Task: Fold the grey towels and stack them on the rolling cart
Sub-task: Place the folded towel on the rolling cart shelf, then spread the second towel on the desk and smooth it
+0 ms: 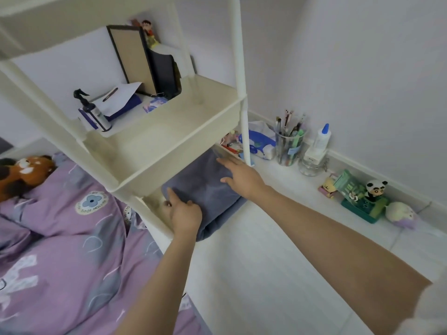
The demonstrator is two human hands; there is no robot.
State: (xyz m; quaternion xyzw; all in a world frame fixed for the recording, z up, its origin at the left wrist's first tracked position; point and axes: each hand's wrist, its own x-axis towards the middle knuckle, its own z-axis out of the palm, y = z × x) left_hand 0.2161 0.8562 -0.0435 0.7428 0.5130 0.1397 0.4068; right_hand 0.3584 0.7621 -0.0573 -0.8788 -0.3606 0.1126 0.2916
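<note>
Person, partial view: two arms only.
Left hand point(185, 215): bare, no ring, no watch, no glove; short nails.
Left forearm: bare to frame edge, no sleeve visible.
Right hand point(242, 176): bare, no jewellery, wrist unadorned.
Right forearm: bare up past elbow; pale white sleeve edge point(433, 308) at lower right corner, loose, short-sleeve cut, fabric blurred.

Folded towels point(205, 187) (grey) on cart point(154, 151)

Folded towel point(205, 187): slate grey, plain. Rolling cart point(169, 131): cream. Bedding point(60, 238): lilac, grey patches, white outlines, blue flower badge. Plush toy point(24, 172): orange, black, white. Spray bottle point(93, 112): black top. Tray point(362, 209): green.
</note>
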